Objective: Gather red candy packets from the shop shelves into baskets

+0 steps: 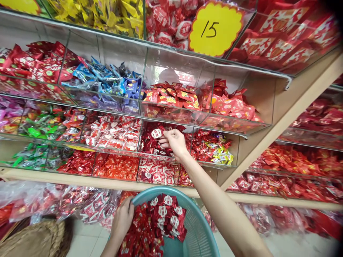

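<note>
Fingers (167, 134) of right hand (177, 143) pinching white-labelled packet (156, 134) at clear bin (158, 156), left hand (123, 216) gripping teal basket (200, 221), red packets (143, 226) inside

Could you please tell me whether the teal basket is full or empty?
Partly full: red packets are heaped toward the left of the teal basket, while its inner wall shows bare at right.

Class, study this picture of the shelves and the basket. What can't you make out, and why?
All in the head view:
- Near side of the basket: cut off by the bottom edge.
- Much of its floor: covered by packets.
- Part of the packet in the right hand: covered by the fingers.
- Any price on the upper-left tag: cut off by the top edge.
- Packets' small print: too small.
</note>
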The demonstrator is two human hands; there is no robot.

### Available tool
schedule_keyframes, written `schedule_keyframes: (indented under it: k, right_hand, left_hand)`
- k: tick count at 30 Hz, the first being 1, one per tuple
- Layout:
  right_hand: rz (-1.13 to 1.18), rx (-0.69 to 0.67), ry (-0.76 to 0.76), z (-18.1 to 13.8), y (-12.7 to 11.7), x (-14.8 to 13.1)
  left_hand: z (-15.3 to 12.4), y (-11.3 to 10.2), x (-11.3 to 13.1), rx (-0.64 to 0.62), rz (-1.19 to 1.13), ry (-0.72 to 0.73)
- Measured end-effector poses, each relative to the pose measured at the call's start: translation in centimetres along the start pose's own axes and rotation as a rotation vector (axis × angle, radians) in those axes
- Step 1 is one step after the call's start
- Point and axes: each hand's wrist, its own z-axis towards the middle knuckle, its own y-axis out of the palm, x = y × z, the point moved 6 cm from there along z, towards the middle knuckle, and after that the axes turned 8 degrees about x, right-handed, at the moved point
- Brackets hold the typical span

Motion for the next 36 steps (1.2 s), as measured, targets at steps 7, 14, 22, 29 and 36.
schedule_keyframes:
  k: [7,14,22,29,36]
  right_hand:
    - [-0.136,0.002,0.08,-11.8,-8.9,6.3]
    - [-0.003,0.444,0.475,-17.9,-18.0,18.7]
    - [0.37,0.632,0.747,-21.4,-18.6,24.5]
    - [0.465,0.731,0.802,-22.6,-18.8,26.7]
    - [0.467,0.702,0.791,-23.4,-18.7,28.0]
  left_hand:
    - [0.0,-0.2,0.5,0.011,0.029,0.008]
    - [0.0,-0.2,0.6,-0.003,0.073,0.007]
    - [0.2,-0.2,0.8,-0.023,0.096,-0.004]
    - [0.2,-0.3,0.7,-0.008,0.081,0.009]
    - [0.2,-0.2,0.7,-0.012,0.08,0.012]
